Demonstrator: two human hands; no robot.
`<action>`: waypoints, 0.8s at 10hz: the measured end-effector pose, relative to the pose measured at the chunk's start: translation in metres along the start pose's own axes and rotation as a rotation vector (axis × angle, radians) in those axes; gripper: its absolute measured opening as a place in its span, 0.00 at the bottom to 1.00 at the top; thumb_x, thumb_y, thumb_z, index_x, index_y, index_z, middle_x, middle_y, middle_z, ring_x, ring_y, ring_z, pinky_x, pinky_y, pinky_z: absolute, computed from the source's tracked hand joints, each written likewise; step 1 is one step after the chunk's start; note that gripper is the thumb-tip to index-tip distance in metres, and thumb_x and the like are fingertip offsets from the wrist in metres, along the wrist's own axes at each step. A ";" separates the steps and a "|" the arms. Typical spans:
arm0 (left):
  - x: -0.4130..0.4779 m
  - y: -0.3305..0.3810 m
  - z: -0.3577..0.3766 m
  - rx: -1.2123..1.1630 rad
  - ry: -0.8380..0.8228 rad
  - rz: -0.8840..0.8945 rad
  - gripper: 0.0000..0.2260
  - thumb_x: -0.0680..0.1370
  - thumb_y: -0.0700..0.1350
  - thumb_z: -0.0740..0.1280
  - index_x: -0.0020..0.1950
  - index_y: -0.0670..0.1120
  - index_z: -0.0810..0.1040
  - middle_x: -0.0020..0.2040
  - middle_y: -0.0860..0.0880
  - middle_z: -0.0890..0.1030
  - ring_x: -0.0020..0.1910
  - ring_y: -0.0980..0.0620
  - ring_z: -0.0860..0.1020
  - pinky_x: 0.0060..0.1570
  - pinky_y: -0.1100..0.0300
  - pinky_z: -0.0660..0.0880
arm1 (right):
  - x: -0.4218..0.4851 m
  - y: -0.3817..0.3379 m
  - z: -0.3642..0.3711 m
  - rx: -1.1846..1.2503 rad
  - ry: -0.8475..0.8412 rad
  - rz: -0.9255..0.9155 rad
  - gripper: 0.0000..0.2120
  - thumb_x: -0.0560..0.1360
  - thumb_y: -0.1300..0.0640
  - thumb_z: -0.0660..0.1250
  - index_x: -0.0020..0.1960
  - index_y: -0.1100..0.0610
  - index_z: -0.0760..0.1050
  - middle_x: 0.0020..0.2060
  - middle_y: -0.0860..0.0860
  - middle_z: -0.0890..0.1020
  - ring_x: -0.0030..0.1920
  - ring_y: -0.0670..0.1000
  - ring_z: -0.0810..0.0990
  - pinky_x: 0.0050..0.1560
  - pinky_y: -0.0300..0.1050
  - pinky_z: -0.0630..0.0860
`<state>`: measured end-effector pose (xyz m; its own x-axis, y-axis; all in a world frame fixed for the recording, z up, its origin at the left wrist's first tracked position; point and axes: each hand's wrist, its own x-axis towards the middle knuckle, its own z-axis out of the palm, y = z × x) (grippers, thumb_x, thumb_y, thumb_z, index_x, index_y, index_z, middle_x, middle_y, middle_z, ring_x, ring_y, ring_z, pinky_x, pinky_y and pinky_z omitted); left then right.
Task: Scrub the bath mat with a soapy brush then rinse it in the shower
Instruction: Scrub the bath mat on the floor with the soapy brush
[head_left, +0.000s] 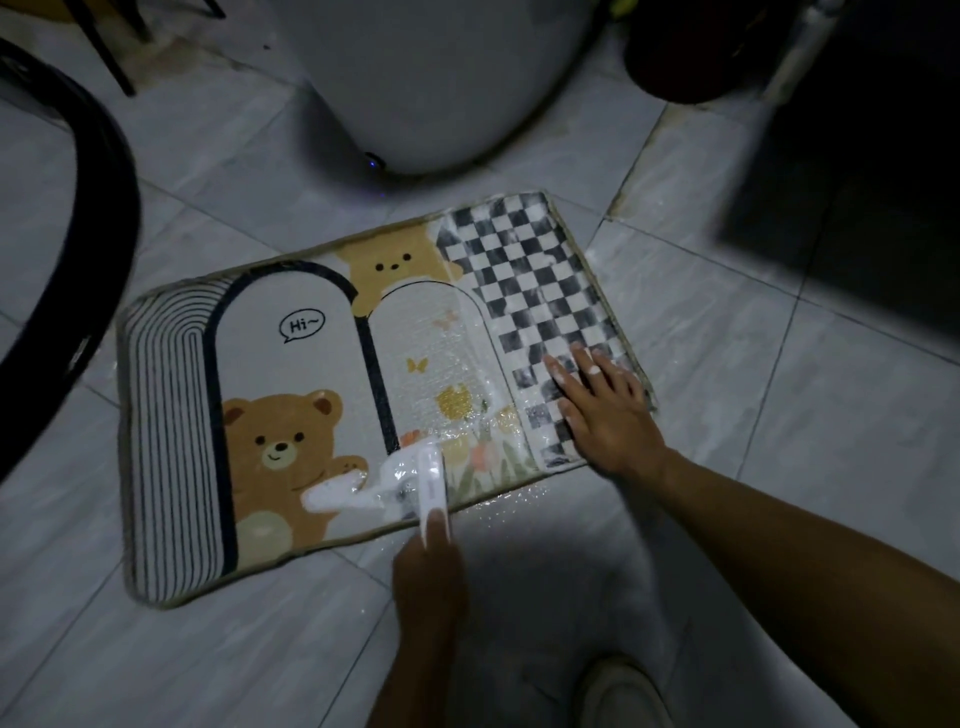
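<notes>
The grey tiled floor (727, 338) is carrying the bath mat (311, 364), which is lying flat and slightly askew, its bear-and-arch print facing up. A white toilet base (415, 78) is standing just beyond the mat's far edge. A black curved rim (98, 208) is sweeping past the mat's left end, and a dark bin (685, 52) is sitting well beyond its far right corner. The right hand (608, 410) is pressing flat on the mat's checkered right section, fingers straight and spread, flecks of foam on them. The left hand (426, 571) is gripping the handle of a white scrubbing brush (428, 478) at the mat's near edge, the brush head lying on the wet, sudsy middle panel. A pale slipper (618, 691) is showing on the floor nearer than the mat.
</notes>
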<state>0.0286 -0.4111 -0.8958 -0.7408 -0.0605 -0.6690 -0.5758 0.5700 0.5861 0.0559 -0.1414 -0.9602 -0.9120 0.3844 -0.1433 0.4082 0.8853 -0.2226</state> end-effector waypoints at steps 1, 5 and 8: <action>-0.004 0.030 0.049 -0.015 -0.255 -0.099 0.21 0.85 0.58 0.57 0.49 0.44 0.80 0.38 0.50 0.76 0.36 0.48 0.77 0.35 0.58 0.74 | 0.002 -0.004 -0.004 0.303 0.058 0.071 0.25 0.86 0.45 0.47 0.82 0.42 0.58 0.82 0.48 0.60 0.81 0.52 0.56 0.81 0.59 0.50; 0.006 0.021 0.029 0.146 -0.062 -0.044 0.25 0.86 0.57 0.56 0.59 0.37 0.79 0.52 0.37 0.82 0.51 0.37 0.81 0.51 0.49 0.78 | 0.003 0.003 -0.037 1.222 0.098 0.450 0.18 0.87 0.43 0.51 0.71 0.43 0.74 0.63 0.37 0.79 0.61 0.36 0.79 0.61 0.41 0.77; 0.000 0.039 0.079 0.183 -0.210 0.078 0.20 0.87 0.53 0.56 0.58 0.38 0.78 0.39 0.48 0.77 0.33 0.55 0.76 0.24 0.71 0.70 | 0.021 0.029 -0.051 1.828 0.246 0.741 0.22 0.85 0.46 0.57 0.72 0.59 0.72 0.61 0.55 0.85 0.64 0.53 0.83 0.67 0.50 0.75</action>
<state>0.0336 -0.3238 -0.9086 -0.6812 0.1495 -0.7167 -0.4343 0.7055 0.5600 0.0465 -0.0947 -0.9205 -0.4947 0.6479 -0.5792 0.0461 -0.6460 -0.7619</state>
